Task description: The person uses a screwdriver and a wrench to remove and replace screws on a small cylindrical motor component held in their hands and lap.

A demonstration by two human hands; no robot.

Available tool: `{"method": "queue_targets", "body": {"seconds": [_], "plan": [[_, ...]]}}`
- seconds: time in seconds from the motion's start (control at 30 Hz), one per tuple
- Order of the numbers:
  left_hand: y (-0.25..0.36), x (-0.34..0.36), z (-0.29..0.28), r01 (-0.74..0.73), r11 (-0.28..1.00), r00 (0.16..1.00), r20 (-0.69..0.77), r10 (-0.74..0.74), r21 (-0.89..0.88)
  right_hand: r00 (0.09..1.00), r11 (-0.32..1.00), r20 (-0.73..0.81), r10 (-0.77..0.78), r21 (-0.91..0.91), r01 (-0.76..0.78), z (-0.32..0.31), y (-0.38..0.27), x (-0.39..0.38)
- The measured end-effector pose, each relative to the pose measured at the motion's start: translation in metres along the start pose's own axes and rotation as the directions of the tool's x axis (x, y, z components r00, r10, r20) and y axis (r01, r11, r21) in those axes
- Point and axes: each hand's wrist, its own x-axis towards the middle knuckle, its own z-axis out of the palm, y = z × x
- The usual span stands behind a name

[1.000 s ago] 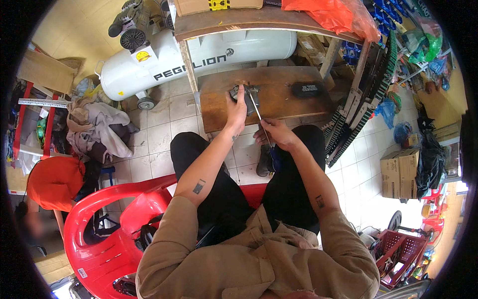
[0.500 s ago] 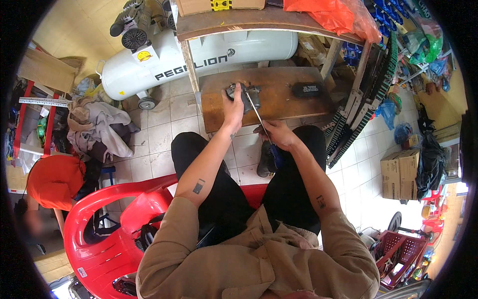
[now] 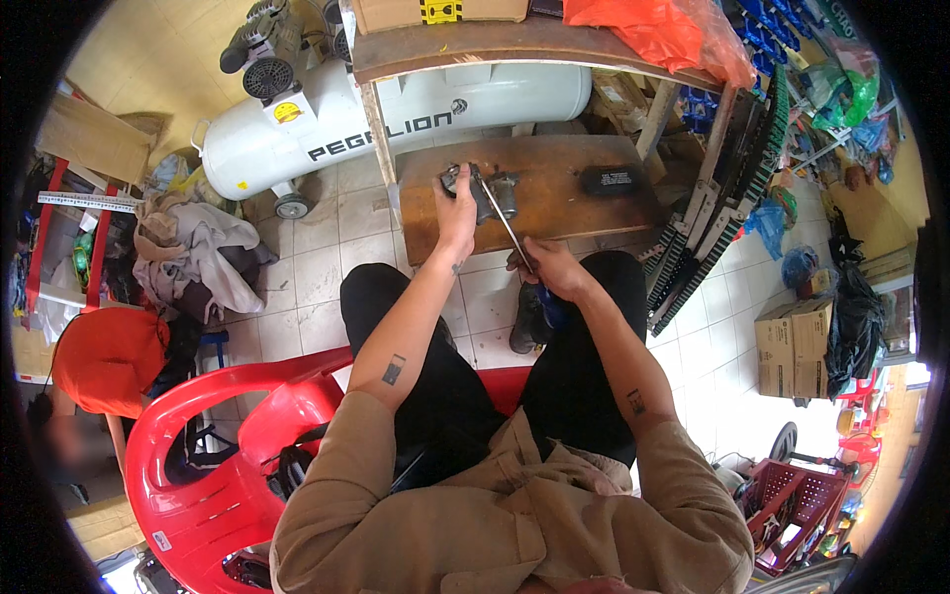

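My left hand (image 3: 456, 216) is closed around a small dark metal part (image 3: 448, 179) on the low wooden bench (image 3: 564, 215), its thumb pointing up. Much of the part is covered by the fingers. Beside it lies a grey metal piece (image 3: 505, 197); whether the two are joined I cannot tell. My right hand (image 3: 550, 265) grips a long screwdriver (image 3: 506, 223) by its shaft, and the blue handle hangs below the fist. The shaft slants up and left, with its tip at the metal pieces near my left thumb. A black case (image 3: 610, 179) lies toward the bench's right end.
A white air compressor tank (image 3: 396, 117) stands behind the bench, under a wooden shelf (image 3: 534, 45). Dark green-edged racks (image 3: 705, 218) lean at the right, near cardboard boxes (image 3: 795, 346). To my left are a red plastic chair (image 3: 193, 495) and a person in orange (image 3: 111, 361).
My left hand has shifted slightly left and down on the metal part. The fingers of my right hand have moved a little on the screwdriver. The person in orange has moved an arm slightly.
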Motion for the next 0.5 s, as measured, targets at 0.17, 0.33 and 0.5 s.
{"method": "queue_targets", "body": {"seconds": [0.17, 0.33, 0.5], "plan": [[-0.005, 0.007, -0.004, 0.020, 1.000, 1.000, -0.005, -0.020, -0.012, 0.994, 0.992, -0.111, -0.016, -0.126, 0.002, 0.022, -0.021, -0.015], [-0.001, 0.001, 0.000, 0.045, 0.998, 0.999, -0.015, -0.045, -0.037, 0.984, 0.972, -0.166, -0.069, -0.235, 0.028, 0.032, -0.031, -0.023], [-0.004, -0.001, 0.001, 0.016, 1.000, 1.000, -0.009, -0.016, -0.023, 0.997, 0.998, -0.046, 0.061, 0.014, -0.060, 0.007, -0.007, -0.006]]}}
